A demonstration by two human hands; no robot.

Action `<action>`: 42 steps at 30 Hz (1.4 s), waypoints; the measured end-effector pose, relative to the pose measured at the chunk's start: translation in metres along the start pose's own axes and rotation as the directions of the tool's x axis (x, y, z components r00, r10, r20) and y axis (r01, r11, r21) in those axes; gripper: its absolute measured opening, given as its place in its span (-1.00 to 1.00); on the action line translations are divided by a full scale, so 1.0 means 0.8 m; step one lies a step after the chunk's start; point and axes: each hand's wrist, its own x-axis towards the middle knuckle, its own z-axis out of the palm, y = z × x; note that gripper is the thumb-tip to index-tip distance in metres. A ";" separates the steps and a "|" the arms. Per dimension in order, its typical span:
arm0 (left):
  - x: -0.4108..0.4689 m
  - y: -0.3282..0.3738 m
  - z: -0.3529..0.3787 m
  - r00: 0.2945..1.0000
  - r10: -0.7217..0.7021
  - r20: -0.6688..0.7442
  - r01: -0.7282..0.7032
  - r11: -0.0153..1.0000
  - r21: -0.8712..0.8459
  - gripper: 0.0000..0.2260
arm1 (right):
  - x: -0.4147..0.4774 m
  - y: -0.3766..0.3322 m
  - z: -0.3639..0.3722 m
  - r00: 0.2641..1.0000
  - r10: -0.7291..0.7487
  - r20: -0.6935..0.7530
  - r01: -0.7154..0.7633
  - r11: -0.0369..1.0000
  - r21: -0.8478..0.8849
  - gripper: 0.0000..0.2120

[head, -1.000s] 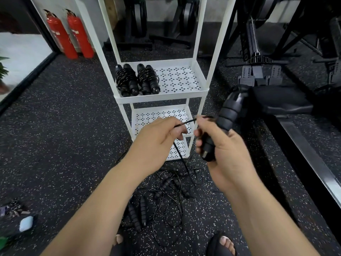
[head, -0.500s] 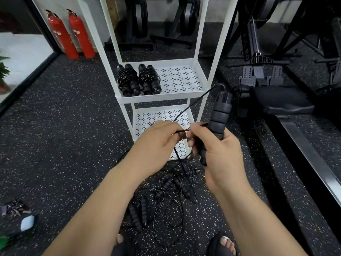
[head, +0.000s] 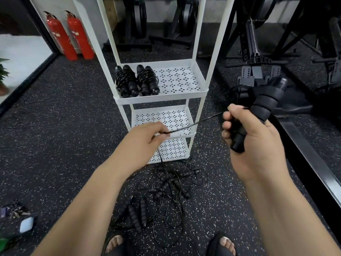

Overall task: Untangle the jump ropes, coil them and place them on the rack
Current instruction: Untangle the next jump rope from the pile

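Observation:
My right hand [head: 252,143] grips the black ribbed handles of a jump rope [head: 263,106], held up at the right. Its thin black cord [head: 193,124] runs taut from there to my left hand [head: 144,139], which pinches it in front of the white rack [head: 160,97]. From my left hand the cord drops to a tangled pile of jump ropes [head: 166,193] on the floor between my feet and the rack. Two coiled jump ropes [head: 136,83] lie side by side on the left of the rack's upper shelf.
Two red fire extinguishers [head: 70,39] stand at the back left. A black weight bench and gym machines [head: 276,74] fill the right side. Keys and a small white case [head: 25,224] lie on the floor at lower left. My sandalled feet [head: 114,244] are at the bottom.
My hands have moved apart: the right hand swung the handles out to the right, and the cord is now stretched taut between both hands.

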 end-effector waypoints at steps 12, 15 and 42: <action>0.001 0.020 0.004 0.994 -0.108 0.001 0.102 0.932 -0.349 -0.76 | 0.010 0.030 -0.009 0.965 0.253 -0.070 -0.243 0.962 0.123 -0.86; -0.001 0.034 0.006 0.996 -0.092 -0.008 0.082 0.919 -0.386 -0.74 | -0.002 0.052 0.004 0.926 0.376 -0.034 -0.372 0.924 0.092 -0.82; -0.012 -0.061 0.057 0.907 -0.207 0.366 0.227 0.974 -0.013 -0.92 | 0.007 0.024 0.010 0.976 0.216 0.033 -0.217 0.976 0.025 -0.88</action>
